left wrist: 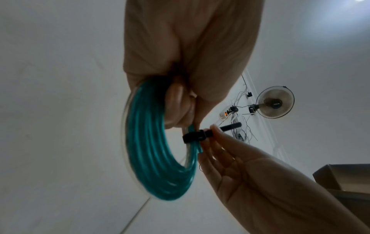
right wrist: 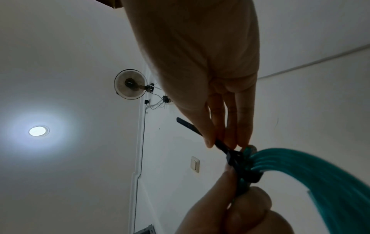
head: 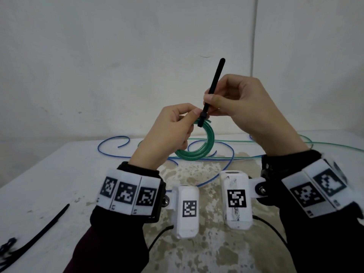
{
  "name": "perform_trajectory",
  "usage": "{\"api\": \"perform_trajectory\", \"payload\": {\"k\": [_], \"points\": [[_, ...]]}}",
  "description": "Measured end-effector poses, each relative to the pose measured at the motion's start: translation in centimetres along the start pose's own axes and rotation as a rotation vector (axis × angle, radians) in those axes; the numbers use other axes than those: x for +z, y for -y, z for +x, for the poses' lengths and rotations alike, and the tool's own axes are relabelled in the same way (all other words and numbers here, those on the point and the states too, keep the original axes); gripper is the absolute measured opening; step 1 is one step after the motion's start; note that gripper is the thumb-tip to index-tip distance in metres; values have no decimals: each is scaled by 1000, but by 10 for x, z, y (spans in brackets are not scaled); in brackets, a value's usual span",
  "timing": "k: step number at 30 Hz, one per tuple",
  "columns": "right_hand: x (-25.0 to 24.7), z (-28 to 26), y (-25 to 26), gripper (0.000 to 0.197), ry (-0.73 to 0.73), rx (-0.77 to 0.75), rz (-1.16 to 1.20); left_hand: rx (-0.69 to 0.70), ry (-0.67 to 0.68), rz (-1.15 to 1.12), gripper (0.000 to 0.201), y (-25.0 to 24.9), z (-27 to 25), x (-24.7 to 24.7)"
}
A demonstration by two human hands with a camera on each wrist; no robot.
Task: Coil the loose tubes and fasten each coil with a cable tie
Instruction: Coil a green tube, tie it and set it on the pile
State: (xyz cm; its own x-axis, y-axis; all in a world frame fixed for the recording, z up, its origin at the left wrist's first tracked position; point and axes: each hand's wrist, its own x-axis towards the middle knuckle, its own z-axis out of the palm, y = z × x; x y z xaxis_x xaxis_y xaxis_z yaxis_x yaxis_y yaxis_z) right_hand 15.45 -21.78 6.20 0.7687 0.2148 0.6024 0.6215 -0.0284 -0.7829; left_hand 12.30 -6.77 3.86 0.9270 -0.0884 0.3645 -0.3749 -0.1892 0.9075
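Note:
A coil of green tube [head: 204, 142] hangs above the table, gripped at its top by my left hand [head: 173, 131]. A black cable tie [head: 211, 89] is looped around the coil's top, its tail pointing up. My right hand [head: 232, 103] pinches the tail just above the tie's head. In the left wrist view the green coil [left wrist: 152, 158] carries the black tie loop [left wrist: 195, 136] beside my left hand [left wrist: 180, 107] fingertips. The right wrist view shows my right hand [right wrist: 224, 142] pinching the tie [right wrist: 220, 144] next to the green coil [right wrist: 312, 171].
A loose blue tube [head: 118, 138] and a loose green tube [head: 325, 143] sprawl across the white table [head: 59, 174] behind my hands. Spare black cable ties [head: 37, 231] lie at the front left, near the table's edge.

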Motion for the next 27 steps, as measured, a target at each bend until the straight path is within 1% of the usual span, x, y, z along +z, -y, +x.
{"api": "perform_trajectory", "payload": {"k": [3,5,9,11,14,16,18,21,22,24,27], "points": [[-2,1,-1,20,-13,-6,12,13,-14,-14,27,-5,0,2],[-3,1,-2,19,-17,-8,8,12,-23,-46,30,-8,-1,2],[-1,1,-4,15,-46,-6,46,149,-63,82,22,-10,-4,5],[0,1,-6,13,-82,-15,41,194,-91,133,22,-10,-4,8],[2,2,-8,12,-102,-2,33,225,-115,183,26,-11,-3,9],[3,1,-9,13,-109,10,27,210,-104,172,27,-11,-3,8],[3,-2,-7,11,-100,36,11,163,-81,107,27,-9,-4,9],[1,-6,-1,4,-42,145,6,99,-69,19,24,-7,-4,16],[-2,-7,1,4,-20,179,-7,85,-72,-27,24,-6,-4,18],[-11,-13,3,10,43,235,-50,68,-77,-160,22,-5,-1,22],[-27,-32,1,9,108,287,-55,28,-48,-375,22,1,4,29]]}}
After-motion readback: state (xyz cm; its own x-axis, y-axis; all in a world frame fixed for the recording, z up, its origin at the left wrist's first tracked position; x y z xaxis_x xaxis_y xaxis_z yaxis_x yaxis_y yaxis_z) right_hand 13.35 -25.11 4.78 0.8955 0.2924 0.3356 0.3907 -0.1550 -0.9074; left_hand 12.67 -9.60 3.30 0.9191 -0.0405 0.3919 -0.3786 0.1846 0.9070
